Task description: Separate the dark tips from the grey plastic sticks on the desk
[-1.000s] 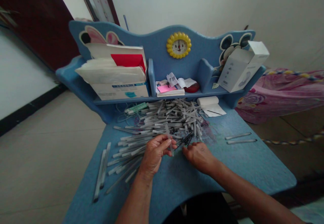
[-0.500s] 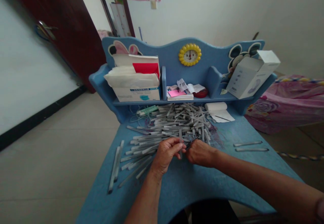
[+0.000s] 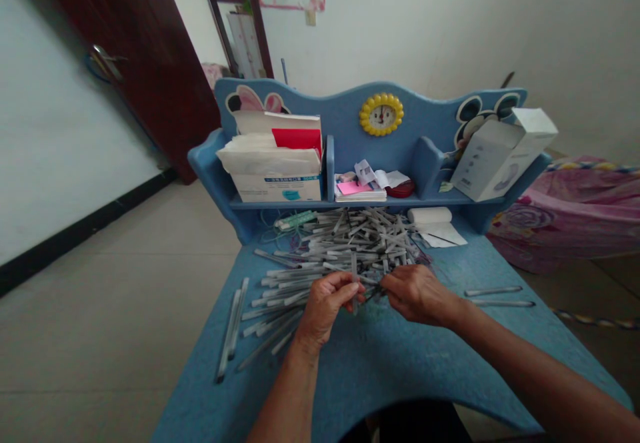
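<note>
1. Pen barrel (image 3: 355, 266): pinched by the left hand (image 3: 333, 303), thumb against fingers, its far end pointing to 12 o'clock. Directions below are taken from this hand.
2. At 3 o'clock, the right hand (image 3: 413, 291) has its fingers drawn in narrow beside small dark pieces (image 3: 373, 291); whether it grips one, I cannot tell.
3. Open room: the tabletop (image 3: 380, 363) lies bare from 4 to 6 o'clock, apart from the right forearm crossing it, as far as the curved near edge.
4. Toward 12 and 1 o'clock, the heap of barrels (image 3: 360, 229) runs back beneath the shelf (image 3: 370, 204), leaving little space there.
5. Two barrels (image 3: 229, 336) lie side by side between 8 and 9 o'clock, near the left edge.
6. Two more pens (image 3: 493, 291) lie at 3 o'clock, just inside the right edge.
7. Counts: one barrel in the left hand, two in each side pair; the heap overlaps too much to count. One paper roll (image 3: 429, 215) sits at 2 o'clock.
</note>
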The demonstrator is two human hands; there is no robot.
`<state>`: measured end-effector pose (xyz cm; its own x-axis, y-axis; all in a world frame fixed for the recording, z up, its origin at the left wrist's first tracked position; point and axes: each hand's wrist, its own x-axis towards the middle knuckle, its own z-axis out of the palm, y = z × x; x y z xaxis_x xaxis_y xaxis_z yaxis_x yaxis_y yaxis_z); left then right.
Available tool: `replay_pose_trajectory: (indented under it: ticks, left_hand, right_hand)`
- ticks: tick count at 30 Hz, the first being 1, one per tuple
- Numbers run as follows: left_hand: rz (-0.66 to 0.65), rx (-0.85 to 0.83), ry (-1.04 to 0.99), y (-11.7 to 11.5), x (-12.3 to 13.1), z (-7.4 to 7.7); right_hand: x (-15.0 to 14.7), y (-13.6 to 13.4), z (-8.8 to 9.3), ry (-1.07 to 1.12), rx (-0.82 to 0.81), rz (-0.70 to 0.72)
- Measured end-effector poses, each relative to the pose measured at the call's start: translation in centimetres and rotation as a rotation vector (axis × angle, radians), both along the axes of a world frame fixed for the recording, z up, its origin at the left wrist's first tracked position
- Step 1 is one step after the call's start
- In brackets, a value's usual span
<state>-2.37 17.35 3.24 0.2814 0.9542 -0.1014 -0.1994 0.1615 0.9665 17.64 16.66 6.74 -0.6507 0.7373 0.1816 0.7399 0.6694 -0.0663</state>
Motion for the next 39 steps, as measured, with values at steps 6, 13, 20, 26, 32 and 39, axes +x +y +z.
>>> replay_pose_trajectory:
  ticks: [6, 13, 20, 26, 32, 39]
  left_hand:
    - [0.007, 0.103, 0.173, 0.1, 0.3, -0.8]
    - [0.053, 0.341, 0.373, 0.0, 0.7, -1.2]
    - [0.068, 0.387, 0.409, 0.0, 0.7, -0.9]
    - [0.076, 0.404, 0.435, 0.0, 0.8, -0.8]
    - [0.028, 0.507, 0.500, 0.0, 0.8, -0.5]
    - [0.010, 0.535, 0.498, -0.1, 1.0, -0.3]
  right_hand:
    - [1.4, -0.2, 3.1, 1.103, -0.224, -0.351]
    - [1.6, -0.1, 4.6, 1.530, -0.368, -0.295]
    - [1.9, -0.2, 4.6, 1.563, -0.338, -0.327]
    - [2.1, 0.0, 4.5, 1.539, -0.325, -0.343]
    - [1.5, 0.0, 4.4, 1.485, -0.426, -0.368]
    - [-0.2, 0.1, 3.2, 1.342, -0.592, -0.411]
